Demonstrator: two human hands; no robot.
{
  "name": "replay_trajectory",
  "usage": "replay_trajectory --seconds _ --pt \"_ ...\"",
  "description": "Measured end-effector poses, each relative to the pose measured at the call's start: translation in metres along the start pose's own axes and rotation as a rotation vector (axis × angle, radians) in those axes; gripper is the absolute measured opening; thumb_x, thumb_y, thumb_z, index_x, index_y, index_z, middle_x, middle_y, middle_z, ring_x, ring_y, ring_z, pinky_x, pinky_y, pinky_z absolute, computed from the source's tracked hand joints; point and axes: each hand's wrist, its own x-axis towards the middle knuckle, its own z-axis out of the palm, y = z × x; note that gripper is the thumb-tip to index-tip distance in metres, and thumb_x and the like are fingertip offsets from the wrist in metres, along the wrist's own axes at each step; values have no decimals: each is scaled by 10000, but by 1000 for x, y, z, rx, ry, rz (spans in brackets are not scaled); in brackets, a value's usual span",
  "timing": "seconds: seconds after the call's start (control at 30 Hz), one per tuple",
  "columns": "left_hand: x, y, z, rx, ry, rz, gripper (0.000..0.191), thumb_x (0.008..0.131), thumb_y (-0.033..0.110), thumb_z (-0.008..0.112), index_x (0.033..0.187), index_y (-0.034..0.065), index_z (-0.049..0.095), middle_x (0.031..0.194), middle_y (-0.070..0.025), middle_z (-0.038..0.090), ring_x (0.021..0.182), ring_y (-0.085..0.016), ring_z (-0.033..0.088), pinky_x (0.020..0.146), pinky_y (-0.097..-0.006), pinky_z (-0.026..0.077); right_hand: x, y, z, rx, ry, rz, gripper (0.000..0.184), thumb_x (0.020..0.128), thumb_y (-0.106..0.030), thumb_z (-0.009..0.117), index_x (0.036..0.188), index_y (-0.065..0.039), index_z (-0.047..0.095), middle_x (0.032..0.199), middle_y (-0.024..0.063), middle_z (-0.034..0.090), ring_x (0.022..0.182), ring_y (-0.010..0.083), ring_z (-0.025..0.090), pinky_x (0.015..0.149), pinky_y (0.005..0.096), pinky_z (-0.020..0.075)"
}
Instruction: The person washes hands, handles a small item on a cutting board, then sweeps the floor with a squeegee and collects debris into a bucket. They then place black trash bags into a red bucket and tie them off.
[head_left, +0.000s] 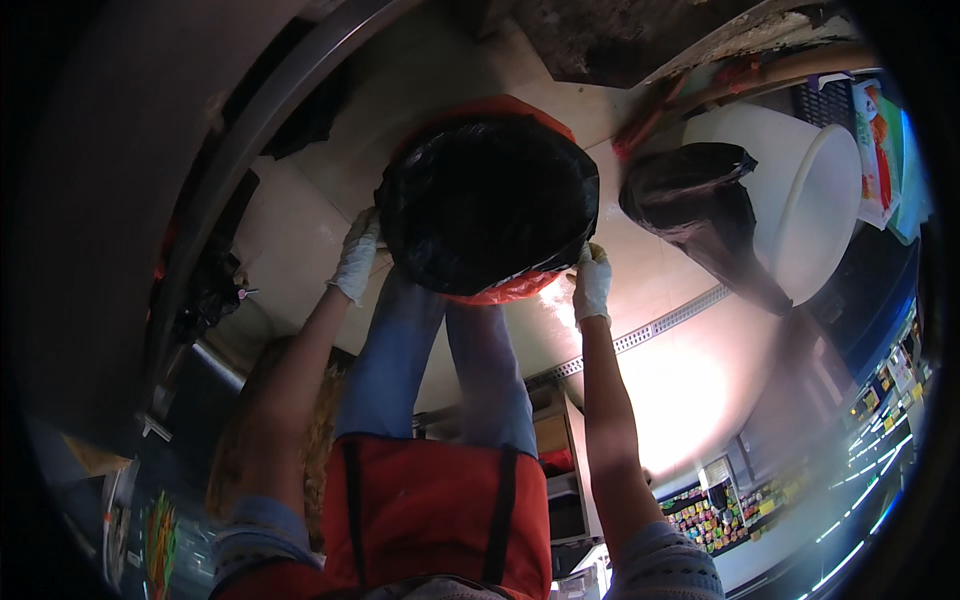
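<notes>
A black plastic bag (487, 199) lines a round container in front of my legs, its mouth spread wide and facing up. Orange-red material (525, 289) shows below the bag's near edge and beyond its far edge; whether it is a bin or another bag I cannot tell. My left hand (358, 255), in a white glove, grips the left side of the black rim. On the near right side, my right hand (593, 281), gloved too, pinches the bag's edge. The dark inside hides any contents. Some of each hand's fingers are covered by the plastic.
To the right, a large white tub (817, 217) lies tipped, with a loose black plastic bag (697, 202) against it. A perforated drain strip (637, 337) crosses the tiled floor. A curved-looking metal edge (255, 120) runs along the left. More black plastic (214, 296) lies there.
</notes>
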Motion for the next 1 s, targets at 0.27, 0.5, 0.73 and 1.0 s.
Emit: replay_trajectory --seconds 0.27,0.5,0.73,1.0 --pt "12 -51 2 -59 34 -27 382 975 340 507 1162 20 600 1035 -93 664 876 -196 637 757 -328 514 13 32 13 58 87 -17 303 954 -281 575 974 19 614 768 33 624 617 126 549 538 281 455" --pt "2 -79 29 -247 205 46 306 957 284 532 1124 36 595 915 -71 677 731 -173 646 642 -308 543 59 93 -10 108 -94 -108 301 961 -256 556 1039 20 649 950 45 681 807 150 604 726 246 484" --pt "-63 -37 55 -499 202 -288 217 948 257 541 1060 80 599 938 -67 635 774 -200 647 705 -352 597 86 119 -21 -71 -465 -224 389 1016 -198 344 1326 -10 486 1376 111 532 1244 260 517 1066 372 432" --pt "-84 -71 63 -825 394 -407 311 960 193 544 1244 66 535 1126 -79 590 902 -187 601 925 -407 537 -3 46 -4 293 102 127 389 974 -279 486 1273 -33 515 1192 96 602 1022 161 557 859 306 481"
